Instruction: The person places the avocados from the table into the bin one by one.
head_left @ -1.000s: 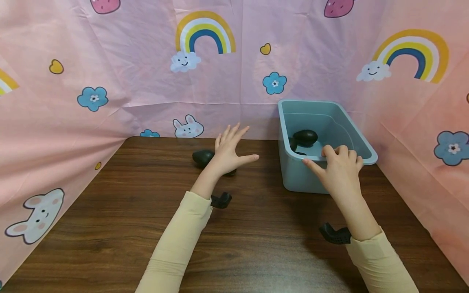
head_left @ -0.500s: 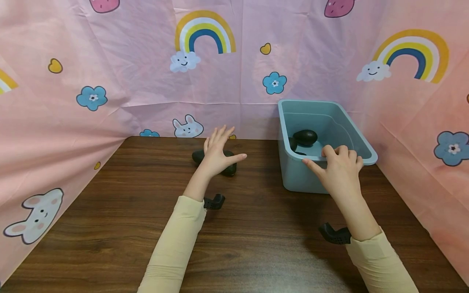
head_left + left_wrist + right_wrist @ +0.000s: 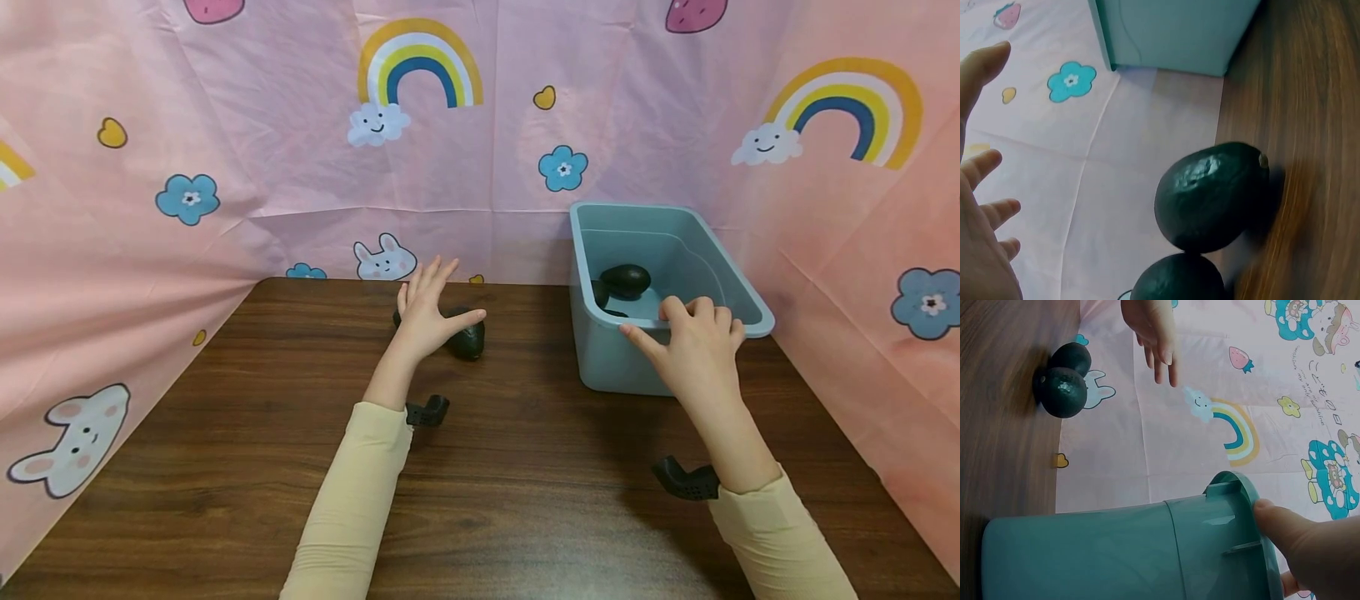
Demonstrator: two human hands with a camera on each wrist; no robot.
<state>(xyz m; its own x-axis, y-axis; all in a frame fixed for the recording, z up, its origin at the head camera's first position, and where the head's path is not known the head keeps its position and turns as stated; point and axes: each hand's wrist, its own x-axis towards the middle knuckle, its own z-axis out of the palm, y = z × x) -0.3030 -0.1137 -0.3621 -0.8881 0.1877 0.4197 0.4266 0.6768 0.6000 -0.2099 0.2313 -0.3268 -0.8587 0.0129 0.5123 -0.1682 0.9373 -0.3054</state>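
Note:
My left hand [image 3: 426, 323] hovers over two dark green avocados on the table, fingers spread and holding nothing. In the head view it partly covers the nearer avocado [image 3: 468, 341] and hides most of the other. The left wrist view shows one whole avocado [image 3: 1210, 197] touching a second avocado [image 3: 1179, 281], both apart from the hand. With my right hand [image 3: 699, 358] I grip the near rim of a blue-green plastic bin [image 3: 618, 362], thumb outside and fingers curled over the edge. Inside lies a dark avocado [image 3: 626, 282], with more dark shapes half hidden by the wall.
The wooden table [image 3: 225, 467] ends at a pink printed cloth [image 3: 300, 142] that rises at the back and both sides. The bin stands at the back right, close to the cloth. Each wrist carries a black camera mount [image 3: 429, 411].
My left hand has moved left, away from the bin and over the avocados, uncovering more of the nearer one. The right hand and the bin have stayed in place.

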